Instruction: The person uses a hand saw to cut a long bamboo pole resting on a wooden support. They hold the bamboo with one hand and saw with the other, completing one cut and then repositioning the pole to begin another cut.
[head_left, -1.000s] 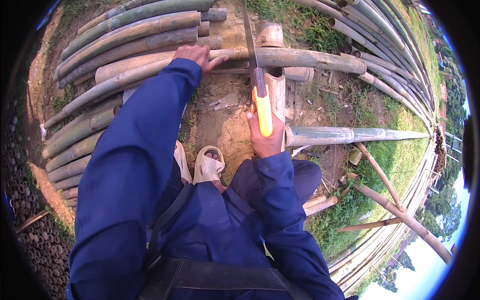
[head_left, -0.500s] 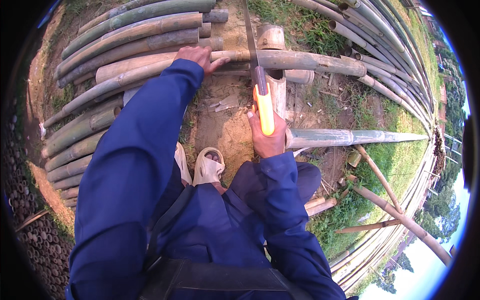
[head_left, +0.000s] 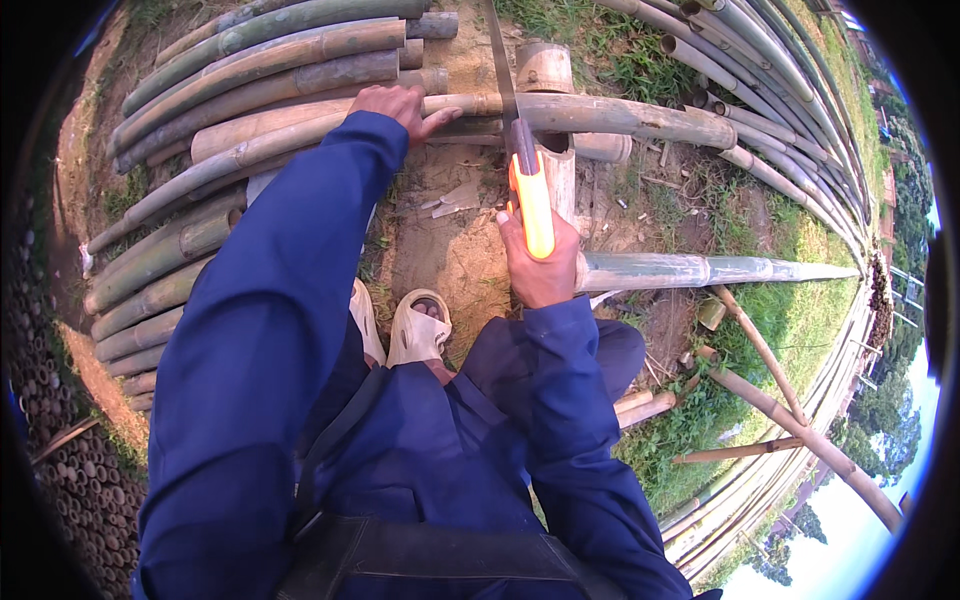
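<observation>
My right hand (head_left: 541, 262) is wrapped around the orange-and-yellow handle of a handsaw (head_left: 534, 205). The saw's long, dark blade points away from me and lies across a bamboo pole (head_left: 625, 118) at a pale joint. My left hand (head_left: 402, 110) presses down on the same pole, left of the blade, fingers curled over its top and thumb stretched along it. Beneath the pole, near the blade, are short bamboo pieces, one of them a thick upright-looking stub (head_left: 545, 68) just beyond it. How deep the blade sits in the bamboo cannot be told.
Cut bamboo poles (head_left: 270, 55) are stacked at the left. More long poles (head_left: 770, 70) lie at the far right. A greenish pole (head_left: 660, 270) runs rightward beside my right hand. Bamboo props (head_left: 800, 435) stand at the lower right. My sandalled feet (head_left: 418, 328) rest on bare soil.
My right hand and the saw have shifted slightly away from me and a little to the right. My left hand stays in place on the pole.
</observation>
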